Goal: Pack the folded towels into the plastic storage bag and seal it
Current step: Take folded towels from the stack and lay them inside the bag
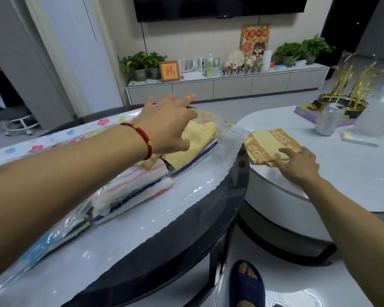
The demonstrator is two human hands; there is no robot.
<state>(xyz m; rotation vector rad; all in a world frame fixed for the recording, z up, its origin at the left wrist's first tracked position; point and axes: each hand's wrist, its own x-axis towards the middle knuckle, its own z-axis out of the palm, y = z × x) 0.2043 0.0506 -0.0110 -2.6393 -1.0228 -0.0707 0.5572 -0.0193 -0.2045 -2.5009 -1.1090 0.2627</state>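
Observation:
A clear plastic storage bag (193, 191) with a flowered back lies across the left table, its mouth toward the right. Inside it sit striped white towels (131, 191) and a yellow towel (197, 138) on a purple-striped one. My left hand (169, 127), fingers spread, hovers over the yellow towel near the bag's mouth and holds nothing. On the lower round table to the right lies a folded orange-and-yellow towel (268, 145). My right hand (299, 165) rests on that towel's near corner, fingers laid flat on it; a closed grip does not show.
A silver drinks can (329, 118) stands on the round table's (353, 173) far side, with a gold ship model (350, 94) and a clear box behind it. A dark gap separates the two tables. My slippered foot (247, 284) shows below. A TV cabinet lines the back wall.

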